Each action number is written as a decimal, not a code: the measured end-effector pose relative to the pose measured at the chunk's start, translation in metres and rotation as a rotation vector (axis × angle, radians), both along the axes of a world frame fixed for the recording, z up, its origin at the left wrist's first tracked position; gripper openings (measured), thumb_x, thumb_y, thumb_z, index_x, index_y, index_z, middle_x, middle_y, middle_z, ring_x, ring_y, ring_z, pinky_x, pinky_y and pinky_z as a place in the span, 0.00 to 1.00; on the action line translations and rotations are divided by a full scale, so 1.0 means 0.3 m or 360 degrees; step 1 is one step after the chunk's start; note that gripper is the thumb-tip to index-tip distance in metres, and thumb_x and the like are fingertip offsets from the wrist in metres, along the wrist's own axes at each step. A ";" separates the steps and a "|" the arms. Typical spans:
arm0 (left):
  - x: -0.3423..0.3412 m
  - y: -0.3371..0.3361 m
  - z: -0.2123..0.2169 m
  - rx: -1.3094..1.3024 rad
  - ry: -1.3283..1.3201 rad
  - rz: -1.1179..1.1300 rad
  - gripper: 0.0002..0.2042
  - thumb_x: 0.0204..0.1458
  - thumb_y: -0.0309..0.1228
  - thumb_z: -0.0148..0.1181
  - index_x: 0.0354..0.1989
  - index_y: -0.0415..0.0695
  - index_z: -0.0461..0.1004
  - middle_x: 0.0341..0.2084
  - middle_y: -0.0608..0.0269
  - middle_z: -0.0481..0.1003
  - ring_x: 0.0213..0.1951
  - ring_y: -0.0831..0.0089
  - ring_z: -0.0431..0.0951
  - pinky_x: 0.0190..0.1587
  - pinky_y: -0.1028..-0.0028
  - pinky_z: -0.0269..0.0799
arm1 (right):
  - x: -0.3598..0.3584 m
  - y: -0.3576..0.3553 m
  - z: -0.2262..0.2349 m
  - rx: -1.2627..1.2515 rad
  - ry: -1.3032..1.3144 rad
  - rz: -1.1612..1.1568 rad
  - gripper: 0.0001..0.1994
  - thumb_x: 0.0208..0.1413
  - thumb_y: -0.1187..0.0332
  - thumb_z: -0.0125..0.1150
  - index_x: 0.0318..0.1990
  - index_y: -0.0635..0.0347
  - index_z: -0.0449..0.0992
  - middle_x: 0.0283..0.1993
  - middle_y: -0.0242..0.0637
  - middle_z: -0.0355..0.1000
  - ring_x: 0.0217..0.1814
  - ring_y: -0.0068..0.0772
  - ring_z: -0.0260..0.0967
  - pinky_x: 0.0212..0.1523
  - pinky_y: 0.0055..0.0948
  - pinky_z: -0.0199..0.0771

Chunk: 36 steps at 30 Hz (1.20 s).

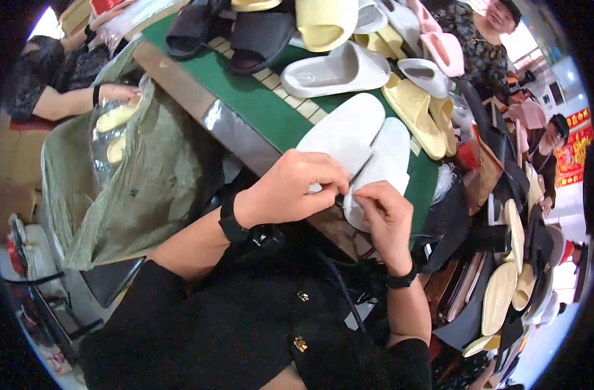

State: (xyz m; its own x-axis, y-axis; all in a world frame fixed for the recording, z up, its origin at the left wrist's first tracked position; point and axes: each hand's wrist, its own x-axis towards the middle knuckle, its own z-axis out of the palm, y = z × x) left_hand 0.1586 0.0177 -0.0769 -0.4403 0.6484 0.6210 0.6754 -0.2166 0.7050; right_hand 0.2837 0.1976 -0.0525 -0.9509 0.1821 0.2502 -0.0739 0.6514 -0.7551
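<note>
Black sleeves frame the near edge, and just beyond them both hands meet at the heel end of a pair of white slippers [362,146] lying soles-up on the green table [258,107] — left hand [290,188] curled with its fingertips pressed on the near slipper, right hand [388,218] pinching something small where the two meet, too tiny to tell. Best, I'd judge, to keep the pair square and pinned flat while working that spot. Beyond the white pair, yellow, pink and black slippers [323,39] crowd the table, other people working alongside.
</note>
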 end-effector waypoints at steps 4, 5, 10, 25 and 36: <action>-0.016 -0.019 0.016 -0.0019 -0.0273 -0.0050 0.13 0.49 0.20 0.57 0.42 0.39 0.81 0.30 0.57 0.83 0.31 0.71 0.83 0.36 0.73 0.77 | 0.004 0.002 -0.003 -0.0164 -0.0046 0.0006 0.05 0.52 0.82 0.63 0.36 0.65 0.78 0.33 0.38 0.75 0.33 0.28 0.73 0.35 0.23 0.72; -0.017 -0.012 0.017 0.0017 -0.0531 -0.0129 0.15 0.49 0.19 0.56 0.45 0.38 0.80 0.28 0.57 0.82 0.30 0.73 0.83 0.36 0.74 0.77 | 0.005 -0.002 0.005 -0.0179 -0.0060 -0.0044 0.04 0.53 0.82 0.63 0.36 0.65 0.77 0.32 0.36 0.74 0.33 0.26 0.71 0.35 0.22 0.71; -0.061 0.028 0.015 0.0111 -0.1127 -0.0342 0.21 0.52 0.18 0.52 0.56 0.39 0.75 0.23 0.61 0.80 0.26 0.80 0.79 0.32 0.79 0.75 | 0.012 0.014 0.028 -0.0405 -0.0113 -0.0297 0.02 0.58 0.79 0.61 0.36 0.63 0.74 0.31 0.27 0.70 0.28 0.15 0.62 0.30 0.17 0.62; -0.097 0.068 0.019 -0.0099 -0.1008 -0.0303 0.17 0.52 0.21 0.66 0.51 0.39 0.78 0.32 0.63 0.81 0.35 0.79 0.81 0.40 0.77 0.77 | -0.092 0.041 0.089 -0.1001 0.0090 -0.0172 0.02 0.65 0.75 0.55 0.43 0.60 0.71 0.25 0.26 0.67 0.21 0.13 0.59 0.21 0.16 0.58; -0.081 0.122 0.040 -0.0162 -0.0537 -0.0046 0.05 0.47 0.20 0.68 0.32 0.35 0.79 0.37 0.57 0.80 0.34 0.71 0.80 0.37 0.74 0.75 | -0.064 0.081 0.090 -0.0943 0.0113 -0.0262 0.05 0.62 0.77 0.58 0.44 0.64 0.74 0.26 0.30 0.71 0.24 0.15 0.66 0.24 0.17 0.64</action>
